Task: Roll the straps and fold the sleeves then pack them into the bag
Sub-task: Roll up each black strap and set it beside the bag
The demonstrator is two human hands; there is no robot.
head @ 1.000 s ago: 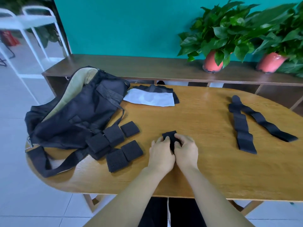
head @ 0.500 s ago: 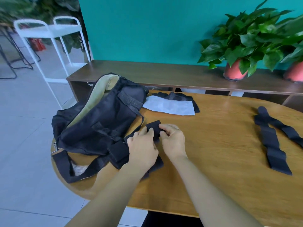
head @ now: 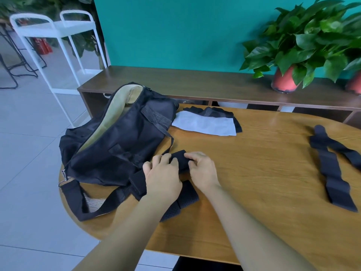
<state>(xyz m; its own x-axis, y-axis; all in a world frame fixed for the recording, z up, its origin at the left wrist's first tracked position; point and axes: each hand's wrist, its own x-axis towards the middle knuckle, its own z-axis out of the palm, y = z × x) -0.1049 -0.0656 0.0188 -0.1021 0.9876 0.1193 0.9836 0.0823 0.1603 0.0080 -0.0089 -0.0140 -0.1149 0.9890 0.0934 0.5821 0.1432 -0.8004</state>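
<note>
Head camera gives me both hands close together near the table's [head: 254, 173] 9 o'clock side. My left hand [head: 163, 178] and right hand [head: 203, 173] each curl their fingers round one end of a small black rolled strap [head: 180, 159] and grip it between them. As far as I can read it, the roll's long axis runs about 9 to 3, from one hand across to the other, though most of it is hidden by fingers. It sits just beside the black bag [head: 117, 145], which is at the roll's 9 o'clock with its tan lining open toward 12.

Under my left wrist lie dark perforated pads [head: 187, 194], partly covered. At the table's 3 o'clock two flat straps [head: 332, 169] lie unrolled, long axes running roughly 11 to 5. At 12 o'clock lie folded sleeves [head: 211, 111] with a white sheet [head: 205, 124] on top.

A second ago I had the same roll clamped at the table's 6 o'clock edge, well apart from the bag, with the pads at its 9 o'clock. Since then both hands have carried it toward 10 o'clock, over the pads and up against the bag. The grip has not changed, and the flat straps and sleeves have stayed put.
</note>
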